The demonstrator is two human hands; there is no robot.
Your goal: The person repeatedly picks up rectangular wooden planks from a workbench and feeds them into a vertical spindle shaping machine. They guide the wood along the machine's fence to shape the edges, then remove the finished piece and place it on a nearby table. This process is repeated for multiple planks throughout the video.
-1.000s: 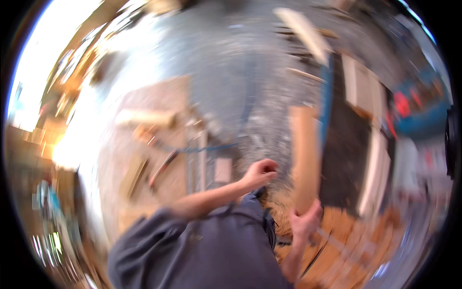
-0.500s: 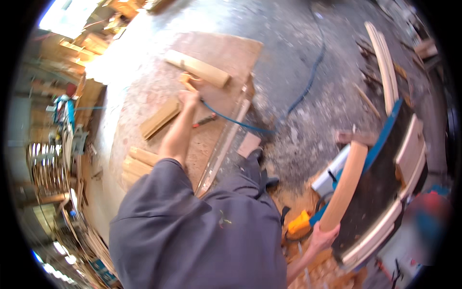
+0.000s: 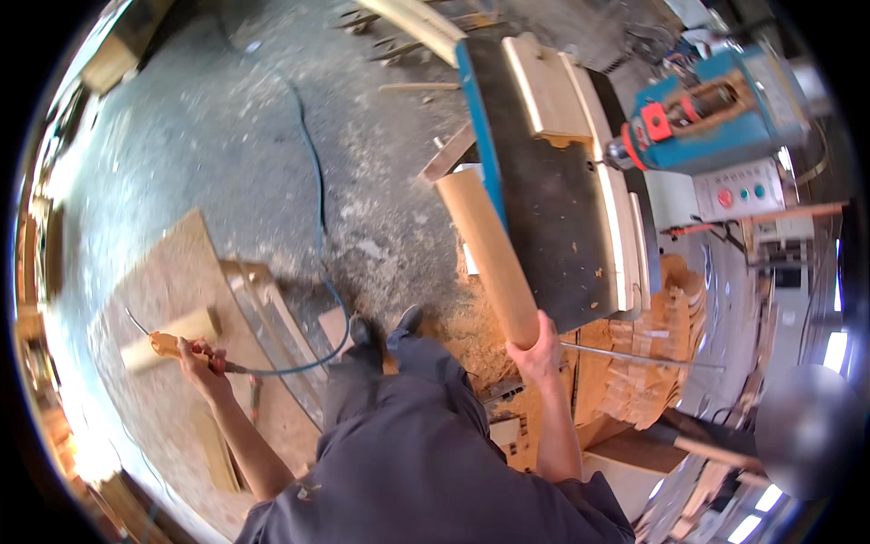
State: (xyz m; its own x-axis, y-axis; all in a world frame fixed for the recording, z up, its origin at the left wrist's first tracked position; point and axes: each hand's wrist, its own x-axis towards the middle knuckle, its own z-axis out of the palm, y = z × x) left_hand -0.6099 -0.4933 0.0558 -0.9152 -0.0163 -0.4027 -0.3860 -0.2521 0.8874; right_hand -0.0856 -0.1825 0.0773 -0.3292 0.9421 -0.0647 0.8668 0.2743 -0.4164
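My left hand (image 3: pixel 198 361) is closed around an orange air blow gun (image 3: pixel 166 344) with a thin metal nozzle, held over the plywood sheet. From its grip a blue air hose (image 3: pixel 319 204) loops past my feet and away across the floor. A long, slightly curved wooden piece (image 3: pixel 488 254) is gripped at its near end by my right hand (image 3: pixel 536 352). Its far end reaches up beside the blue edge of a dark machine table (image 3: pixel 562 213). On that table lie a pale wooden block (image 3: pixel 546 89) and long pale strips (image 3: pixel 618 240).
A blue machine head with a red collar (image 3: pixel 693 122) overhangs the table's right side, near a control box (image 3: pixel 741 192). Stacked curved wood pieces (image 3: pixel 657 363) and sawdust lie at the right. More wood rests on the plywood sheet (image 3: pixel 177 272) at the left.
My view and body have turned right, toward the machine table. Both hands keep their hold; the blow gun now sits at the left, its nozzle pointing away from me.
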